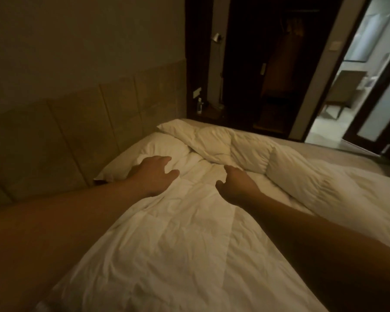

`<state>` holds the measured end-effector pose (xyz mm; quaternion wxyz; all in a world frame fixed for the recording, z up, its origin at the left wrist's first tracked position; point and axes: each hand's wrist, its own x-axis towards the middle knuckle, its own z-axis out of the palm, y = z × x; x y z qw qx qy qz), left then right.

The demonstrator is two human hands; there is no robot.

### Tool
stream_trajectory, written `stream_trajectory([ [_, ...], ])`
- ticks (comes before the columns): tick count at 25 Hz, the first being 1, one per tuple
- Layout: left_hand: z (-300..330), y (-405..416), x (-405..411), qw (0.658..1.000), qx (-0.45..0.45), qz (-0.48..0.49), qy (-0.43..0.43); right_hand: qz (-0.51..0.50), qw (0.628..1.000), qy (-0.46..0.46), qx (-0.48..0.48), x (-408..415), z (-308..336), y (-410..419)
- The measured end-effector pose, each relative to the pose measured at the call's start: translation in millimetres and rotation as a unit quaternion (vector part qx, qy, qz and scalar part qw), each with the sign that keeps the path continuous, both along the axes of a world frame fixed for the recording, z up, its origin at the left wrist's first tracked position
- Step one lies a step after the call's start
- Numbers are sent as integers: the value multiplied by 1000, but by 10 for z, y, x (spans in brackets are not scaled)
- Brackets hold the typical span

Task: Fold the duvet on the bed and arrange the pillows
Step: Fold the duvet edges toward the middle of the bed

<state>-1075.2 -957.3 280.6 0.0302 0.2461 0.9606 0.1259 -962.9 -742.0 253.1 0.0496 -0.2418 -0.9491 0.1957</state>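
A white quilted duvet (178,239) lies crumpled across the bed, its far part bunched into a thick roll (239,147) running to the right. A white pillow (153,149) rests against the headboard, partly under the duvet. My left hand (153,174) lies spread, palm down, where the pillow meets the duvet. My right hand (236,185) hovers over the duvet a little to the right, fingers loosely curled and apart, nothing in it. Both bare forearms reach in from the bottom of the view.
A padded tan headboard (61,140) lines the wall on the left. Beyond the bed stand a dark nightstand with a small bottle (199,106), a wall lamp (216,37), an open dark wardrobe (279,70) and a lit doorway (358,86).
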Motion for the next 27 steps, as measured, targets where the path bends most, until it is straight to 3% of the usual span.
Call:
stream_trajectory([
  [7,-17,-250,-980,995,-1,-97,-16,-77,996,-19,28,-586,76,-477],
  [17,-389,10,-1899,995,33,-80,-41,-82,996,13,41,-1651,-146,-210],
  [22,-967,734,-2711,997,52,-58,-22,-59,995,72,45,-2675,-823,433],
  [27,-1718,1905,-3841,998,37,-35,-41,-71,996,51,27,-3895,-1844,1485],
])
